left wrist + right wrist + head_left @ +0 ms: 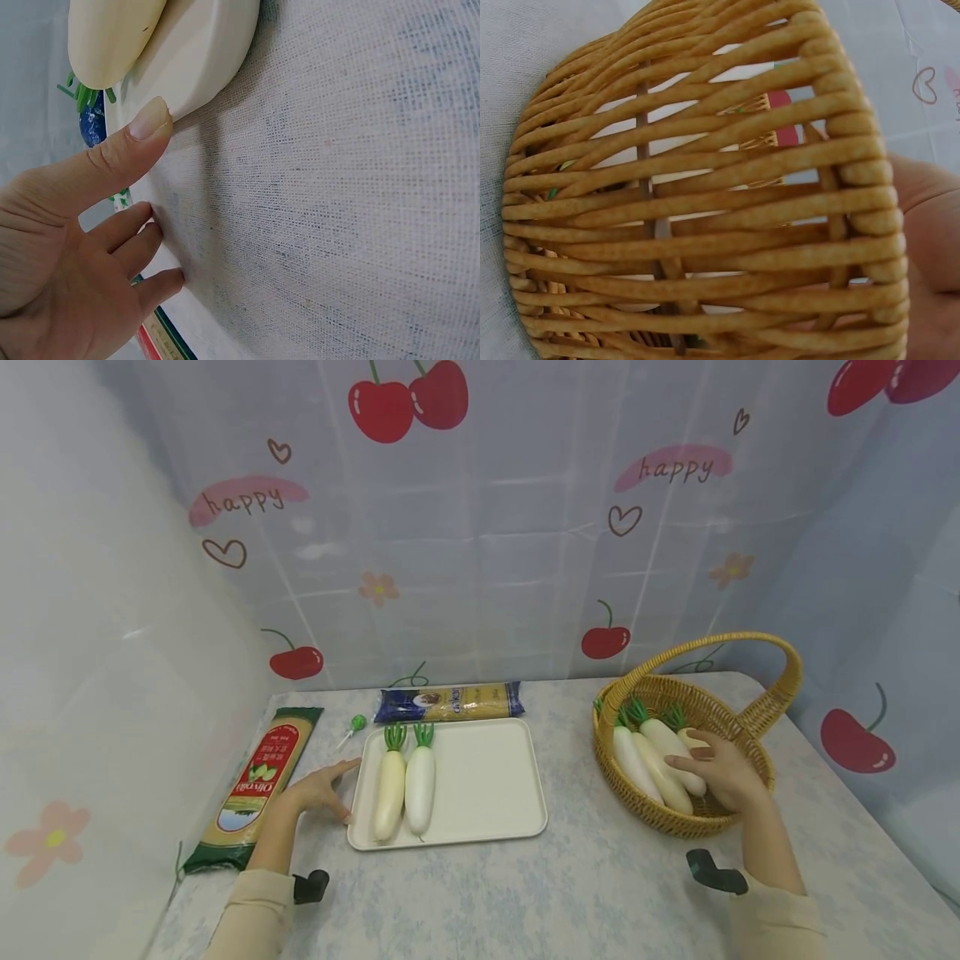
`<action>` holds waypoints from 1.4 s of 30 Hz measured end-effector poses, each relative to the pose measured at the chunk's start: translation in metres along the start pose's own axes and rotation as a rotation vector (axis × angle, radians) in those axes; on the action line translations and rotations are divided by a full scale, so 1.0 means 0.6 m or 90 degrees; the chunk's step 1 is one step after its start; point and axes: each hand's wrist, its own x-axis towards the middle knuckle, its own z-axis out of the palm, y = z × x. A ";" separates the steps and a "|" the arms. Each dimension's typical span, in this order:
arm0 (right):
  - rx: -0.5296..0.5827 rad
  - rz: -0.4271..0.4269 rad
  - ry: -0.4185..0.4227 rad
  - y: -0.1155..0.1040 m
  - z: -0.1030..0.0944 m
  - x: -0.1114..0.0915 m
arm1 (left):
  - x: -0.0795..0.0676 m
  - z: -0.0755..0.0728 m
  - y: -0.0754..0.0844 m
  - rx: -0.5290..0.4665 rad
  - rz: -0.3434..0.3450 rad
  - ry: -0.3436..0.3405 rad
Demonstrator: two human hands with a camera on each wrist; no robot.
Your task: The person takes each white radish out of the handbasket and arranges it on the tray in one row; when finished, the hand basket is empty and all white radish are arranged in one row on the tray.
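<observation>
My left hand (318, 789) is beside the left edge of a white tray (487, 785), fingers spread. In the left wrist view the thumb (154, 124) is at the tray's rim and the other fingertips are right at the cloth. A cream radish (389, 797) and a white radish (420, 793) lie side by side on the tray, green tops pointing away. My right hand (723, 772) reaches into a wicker basket (637, 802), spread thumb and fingers over a cream radish (693, 741) it partly covers. Several other radishes (663, 768) lie alongside. The basket wall hides most of this hand in the right wrist view.
Behind the tray lies a blue-ended pasta packet (450, 702). A green lollipop (357, 722) lies near the tray's back left corner. Left of my left arm is a green and red packet (258, 777). The basket's tall handle (720, 637) arches over its opening.
</observation>
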 end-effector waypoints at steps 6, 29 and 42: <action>-0.012 0.005 -0.029 0.000 -0.007 0.004 | 0.001 -0.001 0.000 0.000 0.001 -0.002; 0.010 0.033 -0.070 0.009 -0.005 -0.005 | 0.002 0.000 -0.003 0.003 0.013 -0.001; 0.075 0.012 -0.130 0.005 0.007 -0.006 | 0.001 0.000 -0.003 0.012 0.017 0.003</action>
